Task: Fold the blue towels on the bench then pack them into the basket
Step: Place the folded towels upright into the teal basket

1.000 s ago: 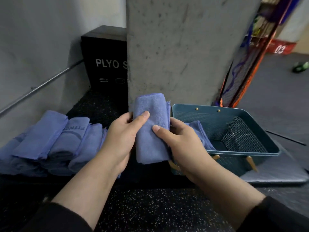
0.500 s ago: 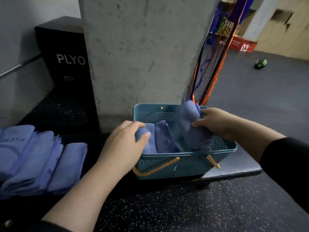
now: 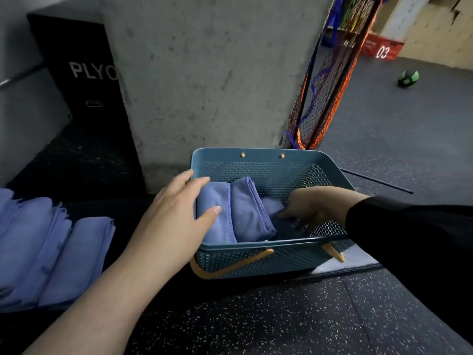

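Towels: three in basket, both hands inside.

Dim, soft light; wide-angle edge warp

So the basket sits on the surface, right in front of the pillar. Two folded towels stand in its left half, a third lies to their right. More towels are piled at the surface's left edge. A box sits behind, left of the pillar.

Gym, black plyo box lettered PLYO, speckled rubber floor, green medicine ball, netting
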`<state>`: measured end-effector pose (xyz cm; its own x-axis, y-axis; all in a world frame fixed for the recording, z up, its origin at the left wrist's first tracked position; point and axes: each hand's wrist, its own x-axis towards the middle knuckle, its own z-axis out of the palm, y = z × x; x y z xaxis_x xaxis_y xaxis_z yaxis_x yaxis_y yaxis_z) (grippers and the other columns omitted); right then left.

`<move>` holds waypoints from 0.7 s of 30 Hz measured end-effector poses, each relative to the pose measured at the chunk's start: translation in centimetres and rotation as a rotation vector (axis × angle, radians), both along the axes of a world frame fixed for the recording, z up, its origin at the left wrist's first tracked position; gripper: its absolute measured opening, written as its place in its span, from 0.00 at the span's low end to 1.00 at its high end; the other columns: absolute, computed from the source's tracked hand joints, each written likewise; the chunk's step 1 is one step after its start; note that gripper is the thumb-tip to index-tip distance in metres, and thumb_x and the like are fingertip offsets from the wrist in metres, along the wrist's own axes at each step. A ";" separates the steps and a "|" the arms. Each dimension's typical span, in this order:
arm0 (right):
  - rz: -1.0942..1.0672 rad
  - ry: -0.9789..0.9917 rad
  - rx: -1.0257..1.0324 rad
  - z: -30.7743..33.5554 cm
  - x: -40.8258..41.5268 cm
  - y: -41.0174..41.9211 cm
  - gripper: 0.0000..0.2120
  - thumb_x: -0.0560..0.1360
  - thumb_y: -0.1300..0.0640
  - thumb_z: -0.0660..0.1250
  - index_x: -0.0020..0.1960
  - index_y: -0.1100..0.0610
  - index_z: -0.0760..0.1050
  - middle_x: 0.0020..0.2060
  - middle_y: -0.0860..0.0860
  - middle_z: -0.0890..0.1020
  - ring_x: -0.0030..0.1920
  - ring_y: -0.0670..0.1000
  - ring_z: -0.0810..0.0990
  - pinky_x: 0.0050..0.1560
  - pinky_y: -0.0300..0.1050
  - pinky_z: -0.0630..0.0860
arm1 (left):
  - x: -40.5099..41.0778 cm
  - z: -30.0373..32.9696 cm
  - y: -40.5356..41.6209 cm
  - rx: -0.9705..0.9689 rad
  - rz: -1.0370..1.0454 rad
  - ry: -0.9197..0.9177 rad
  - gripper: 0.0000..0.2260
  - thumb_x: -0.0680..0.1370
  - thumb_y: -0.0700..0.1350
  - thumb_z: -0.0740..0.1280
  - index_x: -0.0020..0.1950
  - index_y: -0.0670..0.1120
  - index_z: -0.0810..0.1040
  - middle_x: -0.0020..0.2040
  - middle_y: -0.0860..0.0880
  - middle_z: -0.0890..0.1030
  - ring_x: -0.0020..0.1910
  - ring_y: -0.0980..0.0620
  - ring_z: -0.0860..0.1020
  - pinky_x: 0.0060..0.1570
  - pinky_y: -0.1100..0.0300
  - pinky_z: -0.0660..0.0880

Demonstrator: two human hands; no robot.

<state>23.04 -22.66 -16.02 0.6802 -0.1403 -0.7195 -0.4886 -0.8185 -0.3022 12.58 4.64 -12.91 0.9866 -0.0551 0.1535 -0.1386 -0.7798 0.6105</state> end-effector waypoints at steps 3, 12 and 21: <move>0.031 -0.012 -0.035 -0.5 0.6 0.1 0.09 0.83 0.58 0.63 0.49 0.64 0.74 0.38 0.62 0.79 0.33 0.58 0.79 0.48 0.60 0.81 | 0.1 -0.1 0.2 0.001 0.001 -0.001 0.26 0.79 0.55 0.67 0.77 0.56 0.68 0.79 0.60 0.61 0.76 0.56 0.63 0.73 0.59 0.60; 0.075 -0.527 0.169 7.9 0.1 3.8 0.13 0.83 0.51 0.61 0.58 0.60 0.78 0.53 0.57 0.84 0.49 0.58 0.85 0.53 0.53 0.82 | -0.8 1.2 2.3 -0.071 0.164 -0.103 0.16 0.82 0.48 0.64 0.70 0.52 0.76 0.67 0.54 0.77 0.64 0.50 0.74 0.56 0.60 0.66; 0.080 -0.909 0.896 12.7 -9.7 20.3 0.06 0.82 0.57 0.65 0.52 0.55 0.80 0.48 0.55 0.86 0.48 0.52 0.86 0.52 0.50 0.84 | -3.6 1.6 15.7 -0.307 0.531 -0.217 0.13 0.81 0.40 0.57 0.53 0.55 0.78 0.49 0.56 0.83 0.50 0.49 0.82 0.55 0.47 0.78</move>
<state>13.33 -2.36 -3.36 0.9590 0.2143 0.1854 0.2241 -0.1737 -0.9590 9.01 20.37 -11.35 0.8120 0.5100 0.2839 0.0727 -0.5709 0.8178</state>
